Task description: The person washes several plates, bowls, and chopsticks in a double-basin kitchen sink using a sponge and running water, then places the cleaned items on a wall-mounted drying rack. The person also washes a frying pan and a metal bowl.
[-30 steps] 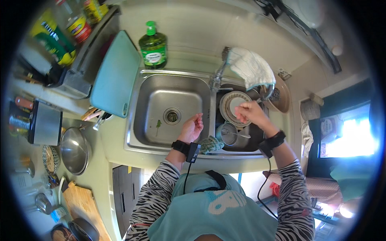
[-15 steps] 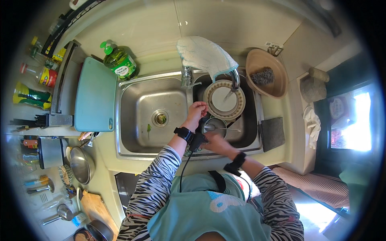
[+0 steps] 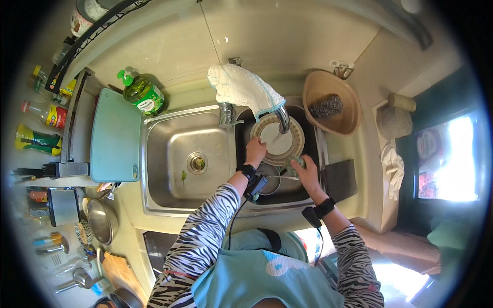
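Watching through the head camera, I have my left hand (image 3: 256, 151) gripping the rim of the patterned plate (image 3: 281, 148), just right of the frame's middle; my right hand (image 3: 308, 173) clasps a greenish cloth (image 3: 296, 163) beside its lower-right edge.

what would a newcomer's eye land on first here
Probably the white cloth draped over the tap. Then the patterned plate in the right basin, the left hand at its left edge, the right hand by its lower right. The green soap bottle stands behind the left basin.
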A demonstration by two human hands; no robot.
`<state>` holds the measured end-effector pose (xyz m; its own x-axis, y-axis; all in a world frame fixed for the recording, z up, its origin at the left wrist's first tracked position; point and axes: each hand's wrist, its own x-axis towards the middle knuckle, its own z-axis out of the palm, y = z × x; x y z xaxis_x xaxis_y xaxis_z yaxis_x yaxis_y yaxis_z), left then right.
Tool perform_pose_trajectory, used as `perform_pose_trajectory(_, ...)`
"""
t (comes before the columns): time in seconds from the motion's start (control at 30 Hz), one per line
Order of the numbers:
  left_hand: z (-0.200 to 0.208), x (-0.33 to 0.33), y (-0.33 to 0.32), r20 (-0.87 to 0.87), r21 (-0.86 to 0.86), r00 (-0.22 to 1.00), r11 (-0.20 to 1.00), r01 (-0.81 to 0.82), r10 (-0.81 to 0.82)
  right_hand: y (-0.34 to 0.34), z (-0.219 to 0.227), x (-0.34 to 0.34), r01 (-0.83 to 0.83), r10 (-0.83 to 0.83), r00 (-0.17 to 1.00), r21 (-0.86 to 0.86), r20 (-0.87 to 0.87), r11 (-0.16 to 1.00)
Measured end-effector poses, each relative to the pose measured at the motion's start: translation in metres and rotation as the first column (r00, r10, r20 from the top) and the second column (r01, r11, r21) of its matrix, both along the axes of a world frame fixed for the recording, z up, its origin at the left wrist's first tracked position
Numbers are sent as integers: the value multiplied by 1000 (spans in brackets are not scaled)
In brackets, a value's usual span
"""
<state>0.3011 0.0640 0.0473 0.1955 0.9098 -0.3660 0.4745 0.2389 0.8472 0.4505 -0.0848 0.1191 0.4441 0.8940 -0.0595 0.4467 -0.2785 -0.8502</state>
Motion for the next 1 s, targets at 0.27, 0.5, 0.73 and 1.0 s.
perform_pose_trajectory(0.27, 16, 19, -13, -394, 274, 919, 954, 123, -5, 103, -46, -5, -106, 165, 900, -164, 403, 981)
perform_pose_trajectory(0.5, -24, 26, -8, -71, 135, 996, 990, -45, 55, 106, -80, 2, -367, 524, 661, -377, 537, 850)
perform_pose_trajectory(0.73, -58, 35, 5, 294, 19, 952, 997, 79, -82, 115, -84, 11, -157, 248, 857, -230, 452, 960)
perform_pose_trajectory(1.0, 30, 15, -7, 598, -659, 743, 713, 242, 301, 119, -109, 17, -404, 488, 815, -298, 311, 865)
